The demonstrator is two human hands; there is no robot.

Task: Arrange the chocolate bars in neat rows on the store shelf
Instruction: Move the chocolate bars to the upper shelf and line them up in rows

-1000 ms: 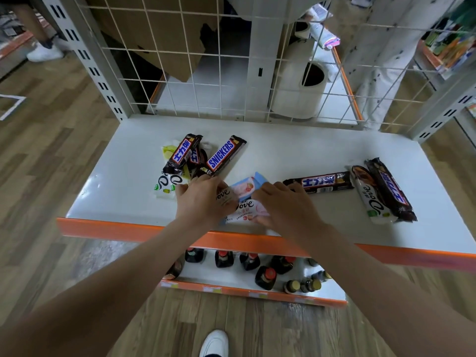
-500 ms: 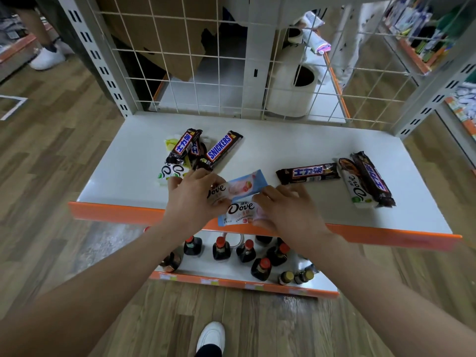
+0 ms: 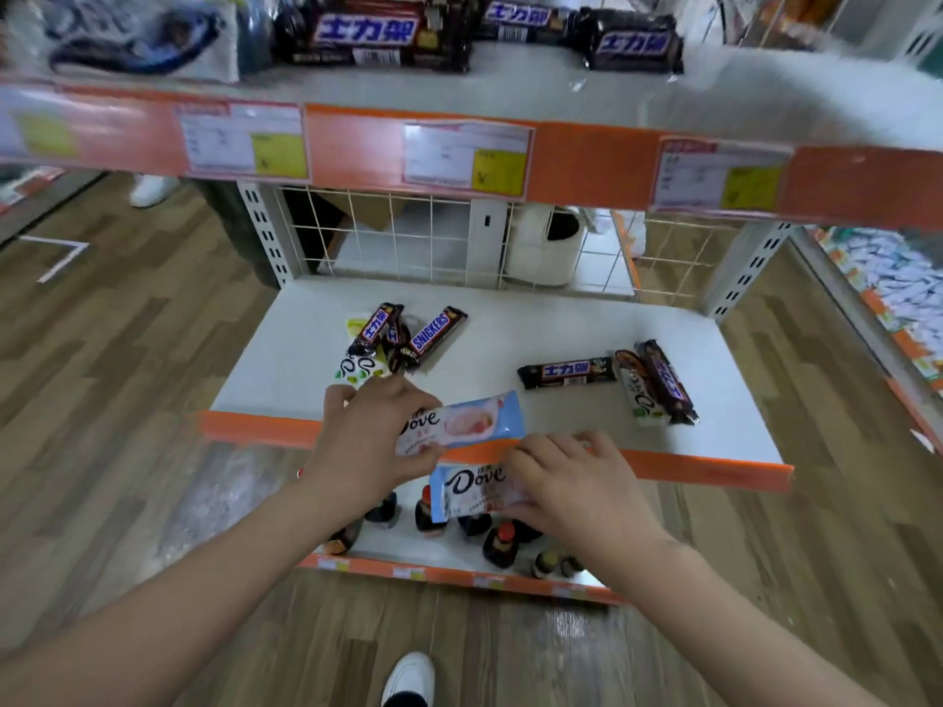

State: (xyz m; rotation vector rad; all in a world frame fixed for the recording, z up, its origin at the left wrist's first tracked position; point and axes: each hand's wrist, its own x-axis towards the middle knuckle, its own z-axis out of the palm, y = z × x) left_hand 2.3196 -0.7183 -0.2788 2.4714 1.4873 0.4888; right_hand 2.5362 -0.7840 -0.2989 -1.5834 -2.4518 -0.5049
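Observation:
My left hand grips a pink and blue Dove bar above the front edge of the white middle shelf. My right hand holds a second Dove bar lower down, in front of the shelf's orange lip. A heap of Snickers bars lies over a green and white Dove bar on the shelf's left. To the right lie a single Snickers bar, a white Dove bar and another Snickers bar. Several Snickers bars rest on the upper shelf.
A wire grid back panel closes the rear of the middle shelf. Dark bottles stand on the bottom shelf below my hands. Price labels line the upper shelf's orange edge. Wooden floor and my white shoe lie below.
Both hands lifted the two Dove bars off the middle shelf and drew them toward me. The view tilted up, bringing the upper shelf with its Snickers bars into sight.

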